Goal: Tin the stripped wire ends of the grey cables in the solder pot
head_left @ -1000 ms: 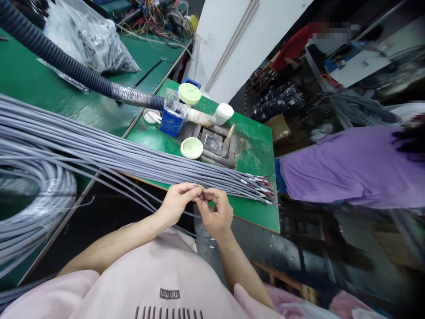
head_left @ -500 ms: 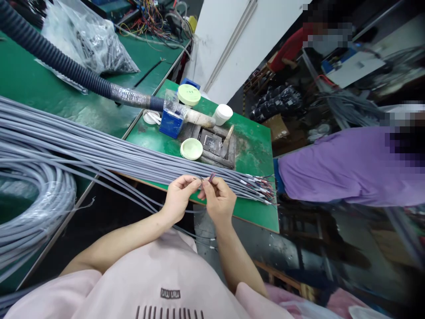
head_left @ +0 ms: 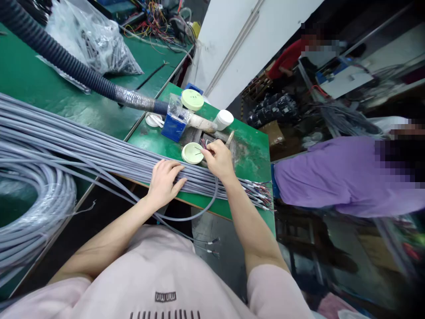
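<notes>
Between the fingers of my right hand (head_left: 219, 160) is the stripped end of a grey cable (head_left: 212, 201), whose body loops down below the hand. Thin dark wires from that end reach over a small pale green tub (head_left: 191, 153). I cannot tell whether they touch what is inside. My left hand (head_left: 165, 180) lies with its fingers apart on a thick bundle of grey cables (head_left: 109, 153). At the bundle's right end the cables fan out into dark and red wire ends (head_left: 260, 195).
A ribbed hose (head_left: 96, 84) with a taped nozzle passes a blue box (head_left: 173, 127). Behind stand a white tub (head_left: 224, 119) and a round pale green lid (head_left: 192, 99). Coiled cable (head_left: 49, 208) lies at left. A person in purple (head_left: 332, 173) is at right.
My hands have moved apart. The right one carried the cable end forward to the pale green tub; the left let go of the wires and came down on the bundle.
</notes>
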Demonstrator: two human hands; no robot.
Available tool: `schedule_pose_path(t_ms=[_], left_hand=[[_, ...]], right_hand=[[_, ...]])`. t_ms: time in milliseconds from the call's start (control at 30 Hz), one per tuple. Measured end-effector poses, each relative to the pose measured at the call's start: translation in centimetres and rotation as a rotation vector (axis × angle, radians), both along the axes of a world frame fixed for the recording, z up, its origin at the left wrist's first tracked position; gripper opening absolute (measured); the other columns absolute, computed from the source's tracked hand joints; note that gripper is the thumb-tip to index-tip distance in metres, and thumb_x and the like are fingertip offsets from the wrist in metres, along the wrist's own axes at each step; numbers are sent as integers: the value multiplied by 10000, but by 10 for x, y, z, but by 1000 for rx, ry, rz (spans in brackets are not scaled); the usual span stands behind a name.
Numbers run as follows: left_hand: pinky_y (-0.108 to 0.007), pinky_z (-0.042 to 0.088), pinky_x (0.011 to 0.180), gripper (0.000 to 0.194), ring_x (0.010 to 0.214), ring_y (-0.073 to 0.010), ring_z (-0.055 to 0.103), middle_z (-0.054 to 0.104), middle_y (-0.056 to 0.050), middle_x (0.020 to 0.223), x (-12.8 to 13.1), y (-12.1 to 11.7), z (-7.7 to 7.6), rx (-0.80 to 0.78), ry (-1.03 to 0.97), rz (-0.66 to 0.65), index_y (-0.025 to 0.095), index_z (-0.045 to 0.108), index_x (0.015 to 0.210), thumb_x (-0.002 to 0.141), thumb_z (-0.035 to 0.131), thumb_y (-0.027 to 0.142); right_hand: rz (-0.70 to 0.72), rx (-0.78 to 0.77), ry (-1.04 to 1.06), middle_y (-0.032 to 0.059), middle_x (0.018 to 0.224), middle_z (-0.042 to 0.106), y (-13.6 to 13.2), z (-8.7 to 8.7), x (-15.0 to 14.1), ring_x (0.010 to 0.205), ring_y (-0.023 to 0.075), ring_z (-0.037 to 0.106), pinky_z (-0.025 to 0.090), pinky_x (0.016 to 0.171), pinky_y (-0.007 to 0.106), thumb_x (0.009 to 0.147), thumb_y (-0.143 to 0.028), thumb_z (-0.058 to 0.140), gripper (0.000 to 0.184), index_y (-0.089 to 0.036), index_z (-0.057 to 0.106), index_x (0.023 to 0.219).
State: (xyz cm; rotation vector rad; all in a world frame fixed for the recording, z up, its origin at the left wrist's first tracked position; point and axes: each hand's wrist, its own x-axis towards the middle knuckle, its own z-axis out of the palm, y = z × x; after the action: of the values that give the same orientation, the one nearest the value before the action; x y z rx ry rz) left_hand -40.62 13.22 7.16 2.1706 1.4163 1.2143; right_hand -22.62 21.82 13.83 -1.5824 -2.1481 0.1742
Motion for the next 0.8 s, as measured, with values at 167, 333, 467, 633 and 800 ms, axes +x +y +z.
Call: schedule_pose_path(t_ms=[167,333,467,633,800], left_hand=[[-481,258,1079,266,1095,-227,584,666,-72,1149,3,3,-16,93,183,4,202,625,1118,925,508,343],[-473,268,1069,265,1088,-223,592,668,-72,1151,4,3,-15,107,189,16,206,622,1122,926,505,340],[-474,267,1071,264,1088,-229,595,668,-71,1148,3,3,-16,110,180,12,204,624,1125,913,526,327],[-466,265,1070,258,1081,-224,601,673,-70,1139,4,4,-17,124,174,15,198,623,1118,916,524,324],[-474,254,1071,256,1081,-226,600,674,-71,1138,4,4,-16,123,187,16,201,621,1120,921,516,324]], right_hand=[[2,-4,-252,67,775,540,21,-23,-5,793,228,461,355,700,342,834,-256,570,215,-192,564,629],[-9,-32,-373,92,816,564,23,-29,-9,828,247,461,339,713,358,842,-251,563,185,-177,627,685],[-8,-10,-364,88,815,569,23,-24,-4,817,239,466,341,709,352,843,-258,552,200,-178,628,676],[-132,97,-248,62,760,542,33,-14,37,771,224,464,360,712,347,815,-293,566,203,-193,592,639],[-349,76,-218,52,729,510,54,-27,73,728,213,441,373,696,340,763,-292,586,194,-196,561,596]])
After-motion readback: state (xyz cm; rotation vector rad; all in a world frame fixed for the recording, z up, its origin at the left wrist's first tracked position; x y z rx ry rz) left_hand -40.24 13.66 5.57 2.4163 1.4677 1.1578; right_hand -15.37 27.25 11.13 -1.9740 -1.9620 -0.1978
